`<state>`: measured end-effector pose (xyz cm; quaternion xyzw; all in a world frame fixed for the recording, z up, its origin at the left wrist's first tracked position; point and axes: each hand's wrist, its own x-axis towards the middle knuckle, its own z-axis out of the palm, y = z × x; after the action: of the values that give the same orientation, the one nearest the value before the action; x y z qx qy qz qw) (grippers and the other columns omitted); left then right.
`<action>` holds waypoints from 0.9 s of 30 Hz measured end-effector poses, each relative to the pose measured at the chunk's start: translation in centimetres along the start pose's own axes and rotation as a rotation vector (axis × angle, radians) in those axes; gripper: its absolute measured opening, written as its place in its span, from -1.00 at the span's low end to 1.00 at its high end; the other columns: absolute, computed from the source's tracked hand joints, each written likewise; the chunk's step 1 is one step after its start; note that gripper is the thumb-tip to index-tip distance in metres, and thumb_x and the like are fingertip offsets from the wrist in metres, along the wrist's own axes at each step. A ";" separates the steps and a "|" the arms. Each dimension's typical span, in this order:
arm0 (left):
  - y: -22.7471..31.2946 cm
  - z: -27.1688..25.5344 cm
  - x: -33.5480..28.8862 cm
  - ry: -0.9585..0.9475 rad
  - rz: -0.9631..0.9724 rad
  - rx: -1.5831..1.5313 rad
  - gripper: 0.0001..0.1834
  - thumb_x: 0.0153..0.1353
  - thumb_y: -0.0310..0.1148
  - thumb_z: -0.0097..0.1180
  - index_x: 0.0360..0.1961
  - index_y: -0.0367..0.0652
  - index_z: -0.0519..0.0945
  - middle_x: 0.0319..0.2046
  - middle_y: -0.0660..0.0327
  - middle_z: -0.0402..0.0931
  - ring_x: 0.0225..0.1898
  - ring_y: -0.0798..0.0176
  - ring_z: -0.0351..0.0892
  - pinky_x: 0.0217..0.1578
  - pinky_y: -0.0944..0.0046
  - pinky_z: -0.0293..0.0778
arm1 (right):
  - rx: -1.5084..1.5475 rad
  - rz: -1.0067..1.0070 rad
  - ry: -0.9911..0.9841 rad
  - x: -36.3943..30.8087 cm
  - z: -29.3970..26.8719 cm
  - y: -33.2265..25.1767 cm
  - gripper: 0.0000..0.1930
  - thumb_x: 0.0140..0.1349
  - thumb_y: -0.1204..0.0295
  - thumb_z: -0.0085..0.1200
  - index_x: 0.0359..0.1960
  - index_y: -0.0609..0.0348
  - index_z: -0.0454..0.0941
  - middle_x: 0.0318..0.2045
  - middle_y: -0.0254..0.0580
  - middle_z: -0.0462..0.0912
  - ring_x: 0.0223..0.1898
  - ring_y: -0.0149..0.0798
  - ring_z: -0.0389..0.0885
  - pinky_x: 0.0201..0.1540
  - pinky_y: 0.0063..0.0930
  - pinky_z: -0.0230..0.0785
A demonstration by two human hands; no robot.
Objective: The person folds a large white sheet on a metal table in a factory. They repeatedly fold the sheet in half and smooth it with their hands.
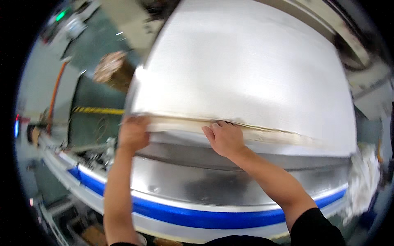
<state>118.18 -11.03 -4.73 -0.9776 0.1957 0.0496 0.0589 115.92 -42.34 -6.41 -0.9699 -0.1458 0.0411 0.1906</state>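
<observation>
A large white sheet of cloth-like material point(246, 74) covers most of the metal table. Along its near side runs a long, narrow cream strip point(180, 124), which looks like a folded or rolled edge. At the strip's left end, by the table's left edge, my left hand point(134, 133) is closed on it; motion blurs its fingers. My right hand point(227, 138) lies near the middle of the strip, fingers curled over its far side and thumb pointing left. What lies under the right palm is hidden. Towards the right, the strip blends into the white sheet.
Bare metal point(193, 180) and a blue band point(205, 215) form the table's near side. Crumpled white cloth point(363, 180) hangs at the right. Beyond the left edge stand a brown bundle point(114, 71) and a yellow-black striped bar point(98, 110).
</observation>
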 end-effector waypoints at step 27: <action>-7.2 7.2 3.6 -0.321 -0.265 0.215 -0.70 0.04 -0.54 0.10 -0.14 -0.18 0.61 -0.20 0.06 0.58 -0.20 -0.02 0.57 -0.13 0.14 0.50 | -0.588 0.907 -0.380 -40.3 -26.3 63.8 -0.70 0.24 0.38 -0.22 -0.09 0.01 0.55 -0.04 -0.14 0.57 0.03 -0.10 0.52 0.09 -0.13 0.32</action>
<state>123.77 -4.79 -11.64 -0.9625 0.0580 0.1751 0.1990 98.06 -120.26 -5.52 -0.9232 0.2480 0.2501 -0.1536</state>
